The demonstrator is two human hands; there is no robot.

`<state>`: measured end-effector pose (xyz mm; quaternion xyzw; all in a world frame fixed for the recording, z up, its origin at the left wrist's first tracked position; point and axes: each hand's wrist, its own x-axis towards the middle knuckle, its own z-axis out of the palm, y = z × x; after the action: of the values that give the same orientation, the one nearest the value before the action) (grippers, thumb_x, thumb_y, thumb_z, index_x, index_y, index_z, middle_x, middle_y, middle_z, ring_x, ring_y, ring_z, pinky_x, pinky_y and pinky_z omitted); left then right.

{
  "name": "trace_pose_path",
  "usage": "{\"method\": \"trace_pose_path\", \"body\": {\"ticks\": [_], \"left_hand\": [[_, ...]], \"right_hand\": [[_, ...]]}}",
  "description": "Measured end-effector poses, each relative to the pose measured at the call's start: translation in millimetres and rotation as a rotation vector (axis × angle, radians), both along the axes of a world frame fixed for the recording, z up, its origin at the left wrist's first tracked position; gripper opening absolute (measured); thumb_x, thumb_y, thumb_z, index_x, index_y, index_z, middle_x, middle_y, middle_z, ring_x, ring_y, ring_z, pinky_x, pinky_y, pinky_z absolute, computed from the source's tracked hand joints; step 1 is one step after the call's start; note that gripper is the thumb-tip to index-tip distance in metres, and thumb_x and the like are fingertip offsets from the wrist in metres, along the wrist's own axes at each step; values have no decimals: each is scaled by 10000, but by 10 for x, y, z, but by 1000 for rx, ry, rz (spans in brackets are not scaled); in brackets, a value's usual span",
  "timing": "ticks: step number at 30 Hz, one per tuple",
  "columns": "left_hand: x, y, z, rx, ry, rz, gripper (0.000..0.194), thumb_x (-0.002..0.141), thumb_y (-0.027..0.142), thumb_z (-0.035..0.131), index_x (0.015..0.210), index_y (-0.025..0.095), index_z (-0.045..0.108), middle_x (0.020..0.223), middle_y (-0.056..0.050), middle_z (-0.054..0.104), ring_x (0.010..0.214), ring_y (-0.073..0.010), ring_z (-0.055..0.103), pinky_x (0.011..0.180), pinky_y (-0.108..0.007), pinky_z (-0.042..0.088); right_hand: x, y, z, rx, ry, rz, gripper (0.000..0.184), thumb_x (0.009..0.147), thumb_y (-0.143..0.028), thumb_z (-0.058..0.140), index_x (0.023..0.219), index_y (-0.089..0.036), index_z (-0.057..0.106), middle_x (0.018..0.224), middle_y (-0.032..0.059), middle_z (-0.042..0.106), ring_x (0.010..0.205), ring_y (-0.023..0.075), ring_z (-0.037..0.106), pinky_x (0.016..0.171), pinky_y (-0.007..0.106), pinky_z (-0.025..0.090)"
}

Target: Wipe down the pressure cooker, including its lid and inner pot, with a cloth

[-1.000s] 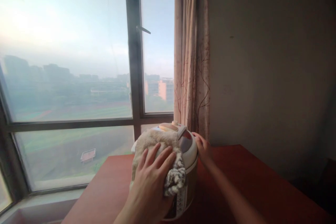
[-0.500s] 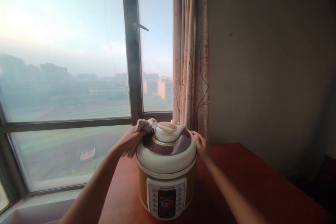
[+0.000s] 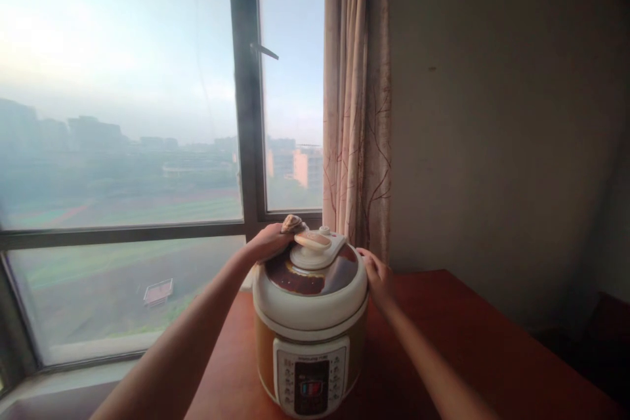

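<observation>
An electric pressure cooker (image 3: pixel 311 321) with a white lid, a brown shiny top and a control panel on its front stands on the reddish wooden table (image 3: pixel 457 348). My left hand (image 3: pixel 268 243) presses a patterned cloth (image 3: pixel 291 222) against the far left of the lid, fingers closed over it; most of the cloth is hidden. My right hand (image 3: pixel 378 274) rests against the right rim of the lid, fingers curved around it.
A large window (image 3: pixel 123 144) with a dark frame and a handle (image 3: pixel 263 50) fills the left. A patterned curtain (image 3: pixel 357 98) hangs behind the cooker. A plain wall (image 3: pixel 506 131) is on the right. A window sill (image 3: pixel 73 380) runs below left.
My left hand has carried the cloth from the front of the lid round its left side to the back. The cooker's front is now uncovered. My right hand has stayed on the rim.
</observation>
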<state>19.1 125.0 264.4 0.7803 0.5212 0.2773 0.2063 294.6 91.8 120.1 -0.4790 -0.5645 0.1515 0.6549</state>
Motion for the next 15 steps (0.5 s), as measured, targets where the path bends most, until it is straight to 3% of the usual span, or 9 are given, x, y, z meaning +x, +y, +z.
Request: {"method": "trace_pose_path", "body": {"ticks": [5,9,12,15], "left_hand": [[-342,-255,-222,76,-34,60,300,863,342,534,1016,159,716,989,-52,769,1035,-302,682,908,-381,539],[-426,-746,-634,360,-57,122,447,876,373,463,1186,184,724,1311,-116,689,1282,-343,585,1092,-475,457],[-330,-1157,-1002,637,-114,164,537,903,396,473,1391,220,611,1491,-116,556,1401,-340,480,1172,-513,383],[-208,-1497,-1275,738,-117,163,599,925,347,487,1522,317,449,1578,-56,458,1453,-320,416,1190,-516,375]], "right_hand": [[-9,-8,-3,-9,33,13,552,909,-615,443,1094,-207,767,1127,114,768,1064,314,702,951,449,531],[-12,0,-9,-17,55,36,568,901,-633,459,1112,-202,763,1154,123,759,1099,324,690,981,470,518],[12,35,6,-27,74,75,568,893,-637,489,1120,-193,761,1173,127,752,1117,323,686,993,476,520],[37,1,34,-26,104,94,598,890,-655,495,1171,-188,743,1250,136,719,1188,321,652,1045,489,490]]}}
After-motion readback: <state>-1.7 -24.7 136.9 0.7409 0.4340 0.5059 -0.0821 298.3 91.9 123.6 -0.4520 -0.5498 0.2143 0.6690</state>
